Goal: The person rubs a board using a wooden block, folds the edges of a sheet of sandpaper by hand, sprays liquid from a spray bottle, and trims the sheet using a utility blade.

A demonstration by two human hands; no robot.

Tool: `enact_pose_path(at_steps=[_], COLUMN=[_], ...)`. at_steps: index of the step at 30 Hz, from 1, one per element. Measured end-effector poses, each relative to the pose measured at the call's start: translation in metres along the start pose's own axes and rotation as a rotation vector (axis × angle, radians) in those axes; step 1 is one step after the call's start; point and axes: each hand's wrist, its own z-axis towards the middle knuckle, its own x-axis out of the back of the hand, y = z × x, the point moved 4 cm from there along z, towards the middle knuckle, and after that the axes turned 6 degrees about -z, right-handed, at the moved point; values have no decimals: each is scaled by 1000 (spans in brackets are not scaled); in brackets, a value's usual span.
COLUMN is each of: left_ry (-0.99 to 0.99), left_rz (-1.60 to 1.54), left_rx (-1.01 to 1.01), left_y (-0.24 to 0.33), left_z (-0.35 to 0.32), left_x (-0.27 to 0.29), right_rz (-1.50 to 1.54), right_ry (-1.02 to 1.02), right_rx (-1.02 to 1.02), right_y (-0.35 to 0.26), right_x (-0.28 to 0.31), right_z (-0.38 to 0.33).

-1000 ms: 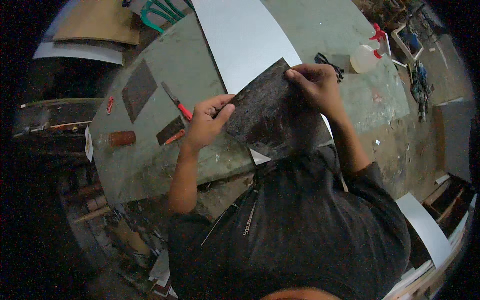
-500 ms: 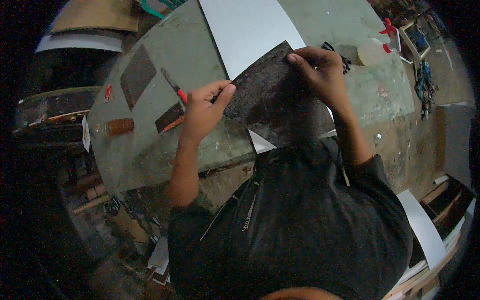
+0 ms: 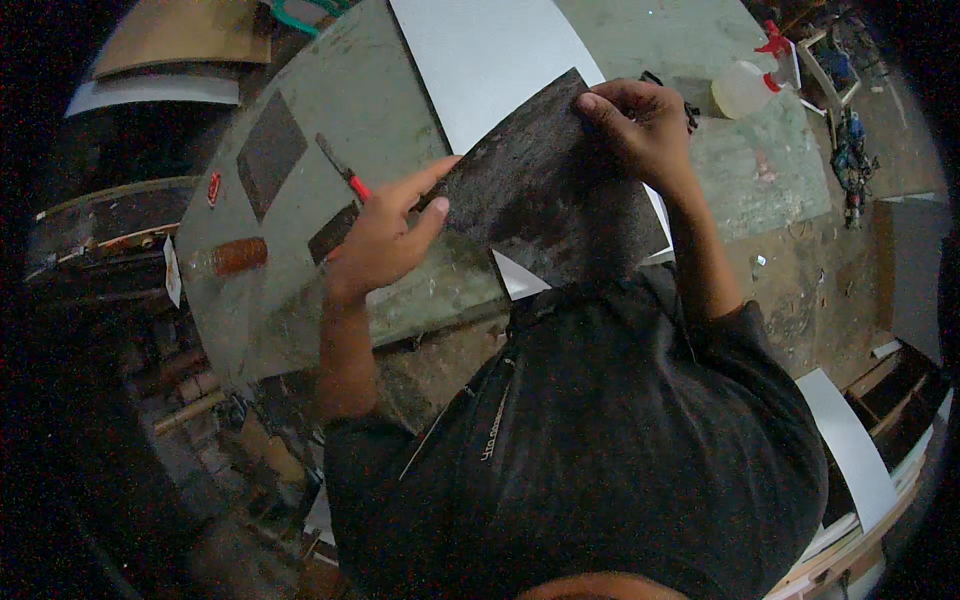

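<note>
A dark, rough-looking sheet [image 3: 545, 190], perhaps sandpaper, is held tilted above the table in front of my body. My right hand [image 3: 648, 130] pinches its upper right corner, thumb on the near face. At the sheet's left edge, my left hand [image 3: 385, 235] has its thumb and forefinger apart, the forefinger reaching to the edge. Beneath the sheet is a large white panel [image 3: 500, 70], one corner showing below it. A red-handled tool with a grey blade [image 3: 340, 165] lies past my left hand, beside a small dark piece [image 3: 330, 235] partly hidden by that hand.
On the greenish table [image 3: 420, 315] lie a dark flat piece [image 3: 272, 155], a small red object [image 3: 214, 190] and a bottle with reddish-brown contents [image 3: 240, 257]. A spray bottle with a red head [image 3: 740, 90] lies at the far right. Wooden frames and boards surround the table.
My left hand has loosened from the sheet's left edge and shifted left and down, its thumb coming off the face. The right hand keeps its hold.
</note>
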Motion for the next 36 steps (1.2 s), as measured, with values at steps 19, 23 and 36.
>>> enact_pose_path(at_steps=[19, 23, 36], left_ry=[-41, -121, -9], left_rz=[151, 199, 110], left_rx=[29, -40, 130], left_y=[8, 22, 41], left_z=[-10, -11, -8], left_x=[-3, 4, -17], right_rz=[10, -22, 16], right_ry=[80, 100, 122], right_rx=[72, 81, 114], right_y=[-13, -12, -16], right_x=[-1, 2, 26], right_z=[-10, -12, -21])
